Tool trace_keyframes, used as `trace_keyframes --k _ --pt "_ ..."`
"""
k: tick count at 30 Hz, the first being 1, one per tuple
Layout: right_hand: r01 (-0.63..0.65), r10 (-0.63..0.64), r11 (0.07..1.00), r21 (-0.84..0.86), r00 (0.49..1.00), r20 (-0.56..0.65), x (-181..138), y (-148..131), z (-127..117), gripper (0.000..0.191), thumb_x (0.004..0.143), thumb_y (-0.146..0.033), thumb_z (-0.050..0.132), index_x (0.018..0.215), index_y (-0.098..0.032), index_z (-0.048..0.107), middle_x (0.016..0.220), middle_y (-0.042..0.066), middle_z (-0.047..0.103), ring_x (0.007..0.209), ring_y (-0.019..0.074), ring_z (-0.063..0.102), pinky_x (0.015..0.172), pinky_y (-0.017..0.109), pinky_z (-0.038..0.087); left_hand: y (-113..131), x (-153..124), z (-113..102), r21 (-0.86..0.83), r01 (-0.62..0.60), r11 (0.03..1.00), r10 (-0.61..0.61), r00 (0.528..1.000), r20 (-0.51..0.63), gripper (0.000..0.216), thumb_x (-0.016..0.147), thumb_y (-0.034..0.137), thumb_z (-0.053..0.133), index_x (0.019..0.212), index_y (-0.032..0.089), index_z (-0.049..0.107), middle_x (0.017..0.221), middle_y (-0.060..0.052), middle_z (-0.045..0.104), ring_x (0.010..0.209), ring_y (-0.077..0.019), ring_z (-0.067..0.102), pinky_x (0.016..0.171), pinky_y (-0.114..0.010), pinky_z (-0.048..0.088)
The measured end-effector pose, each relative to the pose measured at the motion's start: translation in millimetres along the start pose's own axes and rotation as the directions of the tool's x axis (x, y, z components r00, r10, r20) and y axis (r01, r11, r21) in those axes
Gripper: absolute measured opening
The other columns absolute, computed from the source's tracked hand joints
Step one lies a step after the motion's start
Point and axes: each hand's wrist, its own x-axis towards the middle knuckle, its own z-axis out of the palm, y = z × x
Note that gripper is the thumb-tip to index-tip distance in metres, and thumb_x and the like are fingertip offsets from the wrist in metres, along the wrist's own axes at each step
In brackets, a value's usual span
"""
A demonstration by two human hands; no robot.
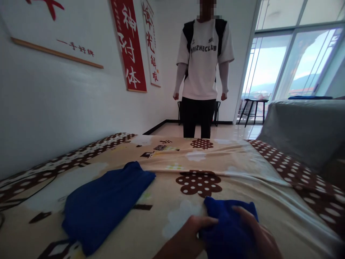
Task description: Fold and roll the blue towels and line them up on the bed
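A folded blue cloth [228, 219], possibly a garment, lies on the bed's near right part, slightly blurred. My left hand [190, 230] grips its left side, with the thumb stretched over the top and the other fingers mostly hidden. At the opposite side, my right hand [260, 230] is closed on the fabric, one finger reaching across its upper face. Both wrists run out of the bottom of the view. To the left, a second blue cloth [105, 205] rests flat and loosely folded, apart from both hands.
A beige patterned blanket [161, 187] with brown dotted borders covers the bed. Beyond its far edge stands a person [202, 64] facing me, arms down. A grey-covered piece of furniture [302, 129] is at right, near a dark stool [253, 108]. Scrolls [129, 46] hang on the left wall.
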Motion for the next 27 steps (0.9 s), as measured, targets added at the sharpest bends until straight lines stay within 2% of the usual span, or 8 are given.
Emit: trace_keyframes --k 2,4,7,11,16,22,25,27 --pt "-0.007 0.006 1.000 0.010 0.998 0.057 19.4 -6.2 2.0 0.062 0.079 -0.023 0.057 0.140 -0.020 0.046 0.104 0.006 0.073 0.084 0.0184 0.072 0.073 0.022 0.057 -4.5 -1.8 -5.2 -0.028 -0.002 1.000 -0.001 0.994 -0.114 0.047 0.076 0.031 0.072 0.123 0.024 0.064 0.116 -0.007 0.067 0.107 -0.0249 0.060 0.098 -0.039 0.047" --pt "0.040 -0.044 0.999 0.032 0.990 0.134 35.9 -13.0 -1.3 0.038 0.077 -0.021 0.059 0.115 -0.021 0.065 0.102 0.007 0.071 0.088 0.0208 0.070 0.076 0.026 0.056 -4.2 -6.2 -12.5 -0.070 0.012 0.997 -0.015 0.999 -0.045 0.056 0.073 0.034 0.077 0.126 0.025 0.061 0.116 -0.007 0.066 0.103 -0.0247 0.060 0.094 -0.039 0.049" --pt "0.006 -0.048 0.986 0.168 0.969 0.244 52.8 -27.9 -14.9 0.010 0.078 -0.023 0.059 0.083 -0.021 0.068 0.101 0.008 0.067 0.094 0.0218 0.065 0.082 0.030 0.052 3.9 -19.6 -23.6 -0.136 -0.019 0.991 0.026 0.998 0.049 0.065 0.069 0.042 0.081 0.129 0.028 0.059 0.122 -0.006 0.064 0.107 -0.0258 0.059 0.095 -0.039 0.049" --pt "-0.146 0.042 0.954 0.262 0.931 0.363 55.7 -47.6 -34.6 0.025 0.070 -0.030 0.068 0.095 -0.023 0.067 0.100 0.006 0.065 0.092 0.0206 0.063 0.079 0.026 0.052 18.2 -38.8 -32.7 -0.161 -0.077 0.984 0.097 0.987 0.125 0.042 0.076 0.046 0.076 0.110 0.024 0.071 0.116 -0.006 0.067 0.106 -0.0270 0.060 0.095 -0.038 0.049" --pt "-0.368 0.240 0.927 0.066 0.721 0.650 47.6 -40.9 -36.9 0.031 0.059 -0.010 0.054 0.086 -0.023 0.065 0.088 0.002 0.067 0.086 0.0206 0.061 0.079 0.030 0.047 7.7 -41.7 -25.5 -0.031 0.049 0.998 -0.041 0.974 0.224 0.050 0.077 0.046 0.075 0.123 0.029 0.065 0.121 -0.006 0.067 0.110 -0.0272 0.060 0.096 -0.038 0.049" --pt "-0.569 0.480 0.815 0.106 0.767 0.425 52.1 -14.8 -59.3 0.028 0.062 -0.008 0.046 0.084 -0.020 0.057 0.072 -0.003 0.054 0.068 0.0132 0.051 0.061 0.022 0.039 1.2 -41.8 -37.9 -0.117 0.047 0.992 -0.025 0.983 0.183 0.084 0.077 0.051 0.072 0.148 0.031 0.034 0.120 -0.009 0.066 0.098 -0.0244 0.065 0.086 -0.037 0.053" --pt "-0.566 0.468 0.822 0.059 0.732 0.495 40.6 -14.4 -71.5 0.036 0.068 -0.008 0.050 0.097 -0.023 0.064 0.079 -0.002 0.058 0.071 0.0128 0.054 0.064 0.023 0.041 -3.2 -53.6 -56.7 0.073 0.074 0.995 -0.088 0.972 0.218 0.063 0.077 0.049 0.073 0.135 0.037 0.054 0.125 -0.003 0.065 0.109 -0.0241 0.061 0.097 -0.035 0.047" --pt "-0.522 0.392 0.851 0.048 0.695 0.602 26.0 -14.3 -70.4 0.019 0.077 -0.014 0.056 0.089 -0.024 0.068 0.091 0.001 0.062 0.084 0.0153 0.059 0.077 0.026 0.046 -15.0 -58.4 -60.2 0.206 0.080 0.975 -0.139 0.947 0.290 0.037 0.075 0.047 0.074 0.109 0.034 0.071 0.109 0.001 0.070 0.100 -0.0212 0.063 0.092 -0.029 0.048"
